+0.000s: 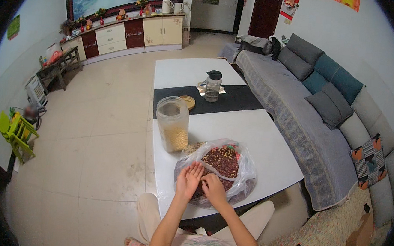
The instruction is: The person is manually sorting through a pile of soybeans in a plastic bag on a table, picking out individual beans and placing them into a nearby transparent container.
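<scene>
A clear plastic bag (pixel 247 173) lies spread on the table in front of me, holding many small dark red beans (pixel 219 161) with yellowish pieces scattered among them. Above its near left part, my left hand (pixel 189 180) is turned palm up with its fingers stretched out. My right hand (pixel 213 189) is beside it, fingers curled and pinched near the left fingers; whatever it may hold is too small to make out. Just beyond the bag's left side stands a clear plastic jar (pixel 173 121), lidless and partly filled with yellow kernels (pixel 175 140).
A round tan lid (pixel 187 102) rests behind the jar. Farther back, a water bottle with a black cap (pixel 213 86) stands on the dark stripe of the white table (pixel 269 147). To the right runs a long covered sofa (pixel 294 117); a green child's chair (pixel 16 132) is at far left.
</scene>
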Tool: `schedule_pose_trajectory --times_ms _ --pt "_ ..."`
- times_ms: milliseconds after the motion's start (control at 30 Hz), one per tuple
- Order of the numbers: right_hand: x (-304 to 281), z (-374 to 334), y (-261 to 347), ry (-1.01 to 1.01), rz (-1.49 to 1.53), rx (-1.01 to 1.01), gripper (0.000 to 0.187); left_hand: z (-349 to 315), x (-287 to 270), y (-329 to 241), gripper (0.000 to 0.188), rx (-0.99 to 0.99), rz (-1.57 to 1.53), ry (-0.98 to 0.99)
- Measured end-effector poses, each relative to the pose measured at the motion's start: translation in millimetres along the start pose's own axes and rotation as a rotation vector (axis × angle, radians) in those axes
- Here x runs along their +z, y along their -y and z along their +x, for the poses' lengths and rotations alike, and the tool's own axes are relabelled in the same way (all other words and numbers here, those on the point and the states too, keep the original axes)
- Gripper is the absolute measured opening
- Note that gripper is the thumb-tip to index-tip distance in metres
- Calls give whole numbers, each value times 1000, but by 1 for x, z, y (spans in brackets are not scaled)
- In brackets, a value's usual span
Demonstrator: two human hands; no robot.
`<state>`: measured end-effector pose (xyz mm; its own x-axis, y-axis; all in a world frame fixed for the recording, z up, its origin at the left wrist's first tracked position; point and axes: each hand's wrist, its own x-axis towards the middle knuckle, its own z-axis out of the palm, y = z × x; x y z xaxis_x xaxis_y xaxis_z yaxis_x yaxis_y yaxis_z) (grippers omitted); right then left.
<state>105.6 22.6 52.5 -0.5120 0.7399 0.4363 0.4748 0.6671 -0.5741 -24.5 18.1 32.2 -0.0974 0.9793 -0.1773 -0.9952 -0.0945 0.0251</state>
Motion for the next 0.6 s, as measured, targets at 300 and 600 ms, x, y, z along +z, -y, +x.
schedule_pose_trajectory --times_ms 300,600 --pt "-21 2 29 -55 57 -71 18 -14 4 32 41 -121 19 134" --pt "-47 -3 4 -164 169 -88 11 3 -25 31 38 -355 -274 318"
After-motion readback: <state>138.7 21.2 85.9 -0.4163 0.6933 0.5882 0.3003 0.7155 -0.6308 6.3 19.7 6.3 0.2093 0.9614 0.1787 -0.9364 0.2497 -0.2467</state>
